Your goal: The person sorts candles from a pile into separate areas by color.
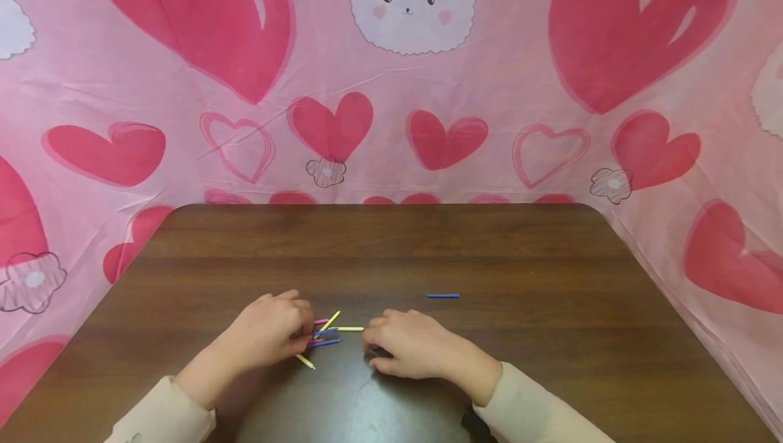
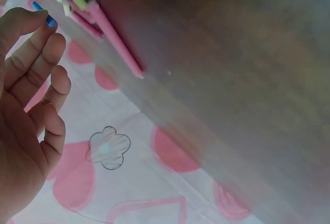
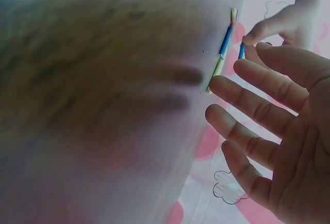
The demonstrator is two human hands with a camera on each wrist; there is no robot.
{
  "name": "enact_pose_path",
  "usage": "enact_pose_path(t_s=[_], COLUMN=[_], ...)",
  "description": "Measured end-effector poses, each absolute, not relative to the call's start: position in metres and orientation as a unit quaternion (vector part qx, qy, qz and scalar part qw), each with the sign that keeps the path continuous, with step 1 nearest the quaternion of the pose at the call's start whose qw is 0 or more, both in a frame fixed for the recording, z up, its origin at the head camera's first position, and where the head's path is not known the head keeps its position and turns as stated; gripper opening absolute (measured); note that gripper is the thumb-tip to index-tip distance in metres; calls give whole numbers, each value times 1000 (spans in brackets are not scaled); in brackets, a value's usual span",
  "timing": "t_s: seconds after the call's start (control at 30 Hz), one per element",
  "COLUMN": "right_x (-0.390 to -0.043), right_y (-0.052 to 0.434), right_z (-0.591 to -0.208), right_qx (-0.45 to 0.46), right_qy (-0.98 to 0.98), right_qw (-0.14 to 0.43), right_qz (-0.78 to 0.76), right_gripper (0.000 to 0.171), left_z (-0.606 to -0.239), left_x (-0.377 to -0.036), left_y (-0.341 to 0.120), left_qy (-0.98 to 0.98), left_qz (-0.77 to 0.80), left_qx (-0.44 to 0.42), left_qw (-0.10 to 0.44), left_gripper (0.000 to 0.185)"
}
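A small pile of coloured sticks (image 1: 327, 333), pink, yellow and blue, lies on the brown table (image 1: 391, 246) near its front edge. My left hand (image 1: 304, 334) is at the left side of the pile, and its thumb and forefinger pinch a blue stick (image 3: 241, 51). In the left wrist view that hand (image 2: 26, 12) shows beside pink sticks (image 2: 116, 41). My right hand (image 1: 374, 344) rests palm down just right of the pile, holding nothing. Its fingers (image 3: 242, 105) are spread and relaxed in the right wrist view. A single blue stick (image 1: 443, 295) lies apart, further right and back.
Pink fabric with red hearts (image 1: 391, 123) hangs behind and along both sides of the table. The table's rounded far corners meet the cloth. Bare wood (image 1: 550, 361) stretches to the right and toward the back.
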State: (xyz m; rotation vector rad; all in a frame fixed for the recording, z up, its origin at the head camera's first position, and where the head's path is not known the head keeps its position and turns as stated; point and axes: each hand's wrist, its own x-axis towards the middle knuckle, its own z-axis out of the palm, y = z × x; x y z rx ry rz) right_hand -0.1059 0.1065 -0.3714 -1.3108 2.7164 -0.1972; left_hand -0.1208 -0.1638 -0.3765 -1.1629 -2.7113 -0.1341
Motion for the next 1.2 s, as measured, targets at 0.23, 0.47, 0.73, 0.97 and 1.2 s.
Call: enact_pose_path(t_s=[0.23,0.47,0.73,0.97,1.2], right_x=[-104,-102,-101,-99,-99], right_y=[106,105,105,105,106], right_z=[-371,-369,-369,-370,-370], right_qx=[-441,-450,-455,-462,-460], right_qy=[893,888,885,882,882], right_qw=[54,60,63,60,67], right_qz=[-68,-74,-75,-71,-73], right_gripper=[12,12,11,11,11], left_z=[-373,-374,-370,-367,-365], left_x=[-139,-160,-180,-192,-200], left_y=[-163,-157,-136,-113,-93], left_qy=[-909,-901,-897,-890,-881], left_qz=[-52,-75,-84,-90,-87], left_qx=[-402,-419,-432,-445,-464], left_qw=[95,83,46,26,12], left_gripper=[25,23,19,16,14])
